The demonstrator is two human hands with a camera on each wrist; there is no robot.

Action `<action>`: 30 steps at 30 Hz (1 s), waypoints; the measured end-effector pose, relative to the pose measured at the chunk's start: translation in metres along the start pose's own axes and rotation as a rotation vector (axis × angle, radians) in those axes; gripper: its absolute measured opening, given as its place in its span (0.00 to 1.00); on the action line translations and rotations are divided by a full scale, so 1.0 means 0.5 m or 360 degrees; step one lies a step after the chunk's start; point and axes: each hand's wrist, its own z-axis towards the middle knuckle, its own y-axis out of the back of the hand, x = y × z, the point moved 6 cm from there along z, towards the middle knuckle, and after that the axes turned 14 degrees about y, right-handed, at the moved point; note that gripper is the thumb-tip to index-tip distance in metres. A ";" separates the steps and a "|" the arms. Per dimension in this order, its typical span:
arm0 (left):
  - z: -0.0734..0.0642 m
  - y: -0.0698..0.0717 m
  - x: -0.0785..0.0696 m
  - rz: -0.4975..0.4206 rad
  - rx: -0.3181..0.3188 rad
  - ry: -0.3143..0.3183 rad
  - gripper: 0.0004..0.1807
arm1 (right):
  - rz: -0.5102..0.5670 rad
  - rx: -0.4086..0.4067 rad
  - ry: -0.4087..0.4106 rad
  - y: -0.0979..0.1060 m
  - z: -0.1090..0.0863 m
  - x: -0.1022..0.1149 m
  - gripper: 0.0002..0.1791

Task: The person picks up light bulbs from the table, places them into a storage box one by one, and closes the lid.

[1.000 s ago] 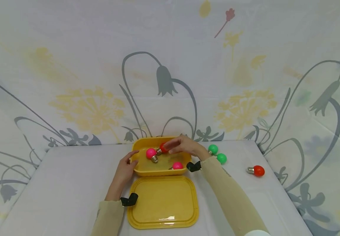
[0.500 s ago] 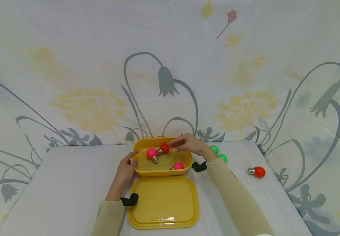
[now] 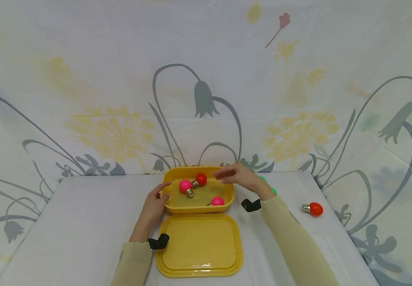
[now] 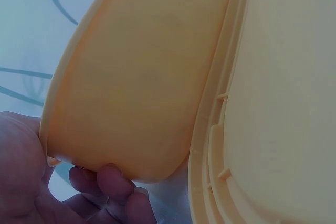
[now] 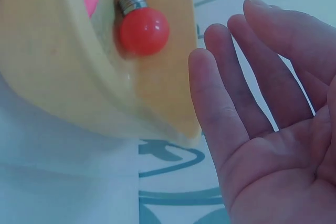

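A yellow plastic box (image 3: 197,210) holds a red bulb (image 3: 201,179) and two pink bulbs, one pink bulb (image 3: 185,186) beside the red and another pink bulb (image 3: 217,201) by the front right corner. My left hand (image 3: 153,204) grips the box's left end, fingers curled against its wall in the left wrist view. Over the right rim hovers my right hand (image 3: 240,176), holding nothing; its loosely spread fingers show in the right wrist view, apart from the red bulb (image 5: 144,31) lying in the box.
A yellow lid (image 3: 199,245) lies flat in front of the box. Right of it, a green bulb (image 3: 273,191) and another green one are mostly hidden behind the right wrist. A red bulb (image 3: 315,209) lies farther right. Patterned cloth (image 3: 206,139) rises behind.
My right hand has drawn back to the right from the red bulb in the box, which now lies uncovered. The left hand has stayed at the box's left end.
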 end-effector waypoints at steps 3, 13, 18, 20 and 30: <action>0.000 0.000 0.000 -0.0008 0.0005 0.0017 0.24 | -0.0015 -0.0028 -0.0027 0.007 -0.010 -0.003 0.20; 0.001 -0.001 0.002 -0.0018 0.0008 0.0013 0.24 | -0.0076 -0.0133 -0.0046 0.034 -0.049 -0.003 0.19; 0.001 0.000 0.001 -0.0026 0.0006 -0.0009 0.24 | -0.0082 -0.0173 -0.0050 0.049 -0.070 -0.008 0.19; 0.000 0.000 0.000 -0.0027 0.0002 -0.0013 0.24 | -0.0096 -0.0191 -0.0060 0.057 -0.078 -0.013 0.19; 0.000 -0.001 -0.001 -0.0029 -0.0002 -0.0008 0.24 | -0.0101 -0.0270 -0.0079 0.088 -0.127 -0.030 0.20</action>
